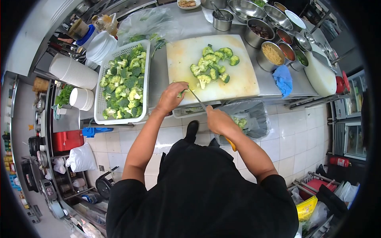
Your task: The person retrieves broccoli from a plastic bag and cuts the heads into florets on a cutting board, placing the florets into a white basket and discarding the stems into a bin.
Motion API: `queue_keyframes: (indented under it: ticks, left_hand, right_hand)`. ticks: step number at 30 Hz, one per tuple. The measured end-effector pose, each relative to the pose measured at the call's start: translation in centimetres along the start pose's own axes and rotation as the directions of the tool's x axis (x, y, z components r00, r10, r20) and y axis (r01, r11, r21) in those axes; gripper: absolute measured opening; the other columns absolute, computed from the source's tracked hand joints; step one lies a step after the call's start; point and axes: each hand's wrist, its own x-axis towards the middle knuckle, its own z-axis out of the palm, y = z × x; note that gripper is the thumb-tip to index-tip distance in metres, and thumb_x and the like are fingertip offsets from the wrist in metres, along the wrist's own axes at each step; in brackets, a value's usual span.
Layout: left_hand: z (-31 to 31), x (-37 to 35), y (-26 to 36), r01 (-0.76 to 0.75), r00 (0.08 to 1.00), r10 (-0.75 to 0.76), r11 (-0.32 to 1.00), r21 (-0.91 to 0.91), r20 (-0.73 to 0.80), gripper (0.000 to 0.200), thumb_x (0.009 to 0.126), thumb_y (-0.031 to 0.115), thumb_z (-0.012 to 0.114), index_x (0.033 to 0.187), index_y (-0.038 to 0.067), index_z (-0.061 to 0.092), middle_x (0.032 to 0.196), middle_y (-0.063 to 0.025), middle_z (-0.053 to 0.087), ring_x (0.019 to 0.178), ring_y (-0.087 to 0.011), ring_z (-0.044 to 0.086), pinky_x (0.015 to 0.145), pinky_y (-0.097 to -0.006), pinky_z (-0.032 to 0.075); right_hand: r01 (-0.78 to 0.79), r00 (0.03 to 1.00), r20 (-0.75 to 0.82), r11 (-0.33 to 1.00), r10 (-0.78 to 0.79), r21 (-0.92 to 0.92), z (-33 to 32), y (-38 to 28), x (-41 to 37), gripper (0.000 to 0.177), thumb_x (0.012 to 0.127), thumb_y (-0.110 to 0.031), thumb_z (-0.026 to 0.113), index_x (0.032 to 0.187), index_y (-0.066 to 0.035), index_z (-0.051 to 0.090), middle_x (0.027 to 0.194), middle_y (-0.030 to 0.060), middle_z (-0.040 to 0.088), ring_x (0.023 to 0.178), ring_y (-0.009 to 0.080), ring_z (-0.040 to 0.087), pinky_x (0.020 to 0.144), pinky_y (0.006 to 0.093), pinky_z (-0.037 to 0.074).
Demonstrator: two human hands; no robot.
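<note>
My right hand (219, 120) grips a kitchen knife (197, 99), its orange handle end showing below my wrist. The blade slants up and left, its tip close to the fingers of my left hand (173, 96). Those fingers are closed on a small piece of broccoli (181, 94) at the near left edge of the white cutting board (178, 55). Cut broccoli florets (210, 63) lie in a loose heap on the board's middle. Left of the board, a white plastic basket (146, 75) is filled with broccoli florets.
Below the counter edge stands a bin (258, 119) lined with clear plastic, holding green scraps. A blue cloth (282, 80) hangs at the counter edge. Metal containers (270, 55) of ingredients crowd the right side. Stacked white tubs (73, 71) and a clear plastic bag (147, 23) are at left.
</note>
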Motion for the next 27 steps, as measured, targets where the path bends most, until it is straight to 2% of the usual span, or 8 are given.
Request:
queue_keyframes:
  ticks: [7, 9, 12, 18, 21, 24, 26, 27]
  left_hand:
    - [-0.2, 0.0, 0.6, 0.059, 0.996, -0.064, 0.996, -0.074, -0.067, 0.025, 0.077, -0.002, 0.072, 0.100, 0.005, 0.064, 0.115, -0.0104, 0.069, 0.108, -0.0298, 0.065, 0.093, -0.0388, 0.052]
    - [-1.4, 0.0, 1.4, 0.127, 0.967, -0.170, 0.968, -0.218, -0.189, 0.024, 0.079, 0.001, 0.073, 0.101, 0.004, 0.063, 0.115, -0.0105, 0.069, 0.107, -0.0237, 0.066, 0.093, -0.0347, 0.051]
    - [-5.0, 0.4, 2.2, 0.215, 0.874, -0.340, 0.911, -0.351, -0.347, 0.026, 0.078, 0.001, 0.074, 0.101, 0.003, 0.062, 0.114, -0.0106, 0.069, 0.102, -0.0216, 0.066, 0.089, -0.0320, 0.052]
    - [-15.9, 1.3, -6.5, 0.492, 0.679, -0.431, 0.868, -0.068, -0.595, 0.041, 0.079, 0.011, 0.077, 0.115, -0.001, 0.062, 0.106, -0.0110, 0.066, 0.099, -0.0200, 0.061, 0.092, -0.0319, 0.047]
    - [-18.8, -0.2, -14.8, 0.599, 0.799, -0.532, 0.671, 0.437, -0.279, 0.087, 0.087, 0.068, 0.058, 0.140, -0.001, 0.050, 0.148, -0.0304, 0.040, 0.139, -0.0416, 0.038, 0.116, -0.0464, 0.029]
    - [-20.4, 3.0, -14.5, 0.757, 0.490, -0.859, 0.335, 0.561, -0.149, 0.092, 0.088, 0.082, 0.029, 0.158, 0.022, 0.025, 0.166, -0.0153, 0.008, 0.149, -0.0482, 0.003, 0.107, -0.0780, 0.009]
    - [-19.3, 5.1, -11.3, 0.563, 0.777, -0.541, 0.371, 0.738, -0.321, 0.075, 0.094, 0.066, 0.046, 0.151, 0.017, 0.041, 0.159, -0.0213, 0.028, 0.146, -0.0462, 0.022, 0.108, -0.0708, 0.025]
    - [-18.7, 6.5, -10.9, 0.408, 0.910, -0.355, 0.677, 0.613, -0.215, 0.062, 0.093, 0.054, 0.055, 0.140, 0.013, 0.052, 0.146, -0.0216, 0.044, 0.136, -0.0412, 0.039, 0.105, -0.0604, 0.034]
  right_hand:
    - [-0.065, 0.993, 0.102, 0.998, 0.067, -0.020, 0.2, 1.3, 1.3, 0.022, 0.090, -0.007, 0.043, 0.107, 0.006, 0.050, 0.096, 0.0352, 0.065, 0.095, 0.0511, 0.065, 0.083, 0.0565, 0.050]
    - [0.087, 0.996, 0.025, 0.996, -0.088, 0.031, 3.0, 4.4, 2.8, 0.020, 0.097, -0.012, 0.039, 0.104, 0.006, 0.045, 0.068, 0.0264, 0.062, 0.049, 0.0364, 0.063, 0.051, 0.0471, 0.051]
    - [0.088, 0.995, 0.037, 0.993, -0.091, 0.081, 2.3, 3.2, 2.0, 0.023, 0.100, -0.018, 0.041, 0.102, 0.005, 0.043, 0.064, 0.0237, 0.061, 0.050, 0.0338, 0.064, 0.048, 0.0447, 0.051]
    - [-0.072, 0.990, 0.139, 0.962, 0.036, 0.264, 1.3, 2.4, 1.6, 0.026, 0.103, -0.024, 0.042, 0.100, 0.002, 0.043, 0.065, 0.0155, 0.061, 0.047, 0.0237, 0.062, 0.046, 0.0383, 0.051]
    - [-0.063, 0.985, 0.170, 0.949, 0.010, 0.309, 0.8, 1.8, 2.0, 0.030, 0.104, -0.029, 0.039, 0.101, 0.001, 0.044, 0.066, 0.0134, 0.060, 0.046, 0.0212, 0.059, 0.046, 0.0364, 0.051]
    - [-0.097, 0.990, 0.134, 0.909, 0.046, 0.406, 0.7, 0.9, 1.9, 0.032, 0.104, -0.028, 0.036, 0.102, 0.003, 0.044, 0.062, 0.0170, 0.059, 0.047, 0.0264, 0.061, 0.047, 0.0408, 0.051]
    - [-0.112, 0.989, 0.133, 0.898, 0.060, 0.426, 0.9, 1.2, 2.2, 0.033, 0.104, -0.028, 0.035, 0.103, 0.003, 0.045, 0.063, 0.0166, 0.059, 0.047, 0.0252, 0.061, 0.047, 0.0398, 0.051]
    - [-0.091, 0.988, 0.150, 0.896, 0.027, 0.434, 1.0, 1.4, 2.4, 0.033, 0.104, -0.028, 0.034, 0.103, 0.004, 0.045, 0.064, 0.0161, 0.060, 0.048, 0.0240, 0.062, 0.046, 0.0389, 0.052]
